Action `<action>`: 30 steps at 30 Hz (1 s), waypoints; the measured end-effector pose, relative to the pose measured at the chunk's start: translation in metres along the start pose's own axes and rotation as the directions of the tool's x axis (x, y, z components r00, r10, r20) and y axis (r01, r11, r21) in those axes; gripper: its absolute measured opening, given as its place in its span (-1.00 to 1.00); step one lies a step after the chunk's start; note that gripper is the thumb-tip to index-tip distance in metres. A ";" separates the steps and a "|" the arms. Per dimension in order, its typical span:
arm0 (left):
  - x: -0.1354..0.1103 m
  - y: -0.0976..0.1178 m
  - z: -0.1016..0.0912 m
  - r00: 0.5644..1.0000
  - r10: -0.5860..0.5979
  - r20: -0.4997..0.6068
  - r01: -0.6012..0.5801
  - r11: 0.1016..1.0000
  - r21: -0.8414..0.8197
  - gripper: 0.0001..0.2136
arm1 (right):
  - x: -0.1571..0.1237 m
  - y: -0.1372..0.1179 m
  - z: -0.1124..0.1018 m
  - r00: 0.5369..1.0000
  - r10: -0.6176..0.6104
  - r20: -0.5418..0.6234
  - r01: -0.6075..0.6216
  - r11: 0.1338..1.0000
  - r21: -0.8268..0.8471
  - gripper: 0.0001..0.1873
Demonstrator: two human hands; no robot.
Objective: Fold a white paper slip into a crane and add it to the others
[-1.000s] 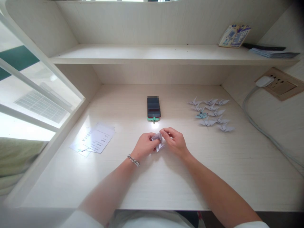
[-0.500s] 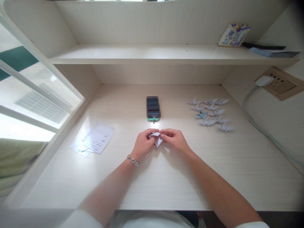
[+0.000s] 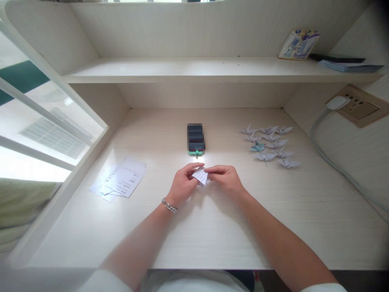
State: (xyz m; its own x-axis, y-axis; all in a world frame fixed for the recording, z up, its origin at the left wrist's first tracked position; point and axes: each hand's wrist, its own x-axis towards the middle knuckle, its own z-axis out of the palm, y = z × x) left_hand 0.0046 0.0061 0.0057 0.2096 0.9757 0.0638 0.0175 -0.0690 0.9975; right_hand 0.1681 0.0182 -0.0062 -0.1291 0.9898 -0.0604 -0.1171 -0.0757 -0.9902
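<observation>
Between my hands is a small folded piece of white paper (image 3: pixel 201 176) with printed marks on its upper face. My left hand (image 3: pixel 184 182), with a chain bracelet at the wrist, pinches its left side. On the other side, the thumb and fingers of my right hand (image 3: pixel 227 179) grip its right edge. Just beyond lies a phone (image 3: pixel 196 137), its screen blurred out, in a green-edged case. Several folded paper cranes (image 3: pixel 265 156) stand grouped at the right; one of them is light blue (image 3: pixel 257 147).
Loose printed paper sheets (image 3: pixel 129 178) overlap on the desk (image 3: pixel 194 235) at left. A shelf (image 3: pixel 170 67) spans the back, bearing a small box (image 3: pixel 299 44) and a stack of papers (image 3: pixel 349 66) at right. From a wall socket (image 3: pixel 360 106) a cable (image 3: pixel 331 162) runs down the right side.
The folded paper has been turned so a flat printed face shows on top, where creased white flaps showed before. My fingers have shifted slightly around it.
</observation>
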 end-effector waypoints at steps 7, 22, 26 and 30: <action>-0.001 0.002 0.000 0.995 0.077 -0.058 -0.078 0.997 -0.014 -0.80 | -0.002 -0.003 0.003 0.993 -0.095 -0.063 0.095 0.995 0.006 -0.87; 0.000 -0.002 -0.008 0.999 0.007 -0.050 -0.002 0.996 0.093 -0.83 | -0.001 -0.004 -0.001 0.998 -0.043 0.046 0.047 0.995 -0.091 -0.83; 0.000 -0.002 -0.006 0.998 0.022 -0.060 -0.018 0.998 0.064 -0.83 | 0.000 -0.001 0.000 0.998 -0.063 0.000 0.062 0.997 -0.043 -0.83; 0.000 -0.003 -0.005 0.997 0.035 -0.072 -0.031 0.998 0.055 -0.83 | -0.001 0.000 0.001 0.996 -0.090 -0.021 0.088 0.994 -0.062 -0.85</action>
State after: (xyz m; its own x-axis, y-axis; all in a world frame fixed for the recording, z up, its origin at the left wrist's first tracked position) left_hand -0.0008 0.0072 0.0027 0.1388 0.9852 0.1008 0.0645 -0.1105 0.9918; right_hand 0.1669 0.0173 -0.0057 -0.0972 0.9949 0.0262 -0.0668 0.0197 -0.9976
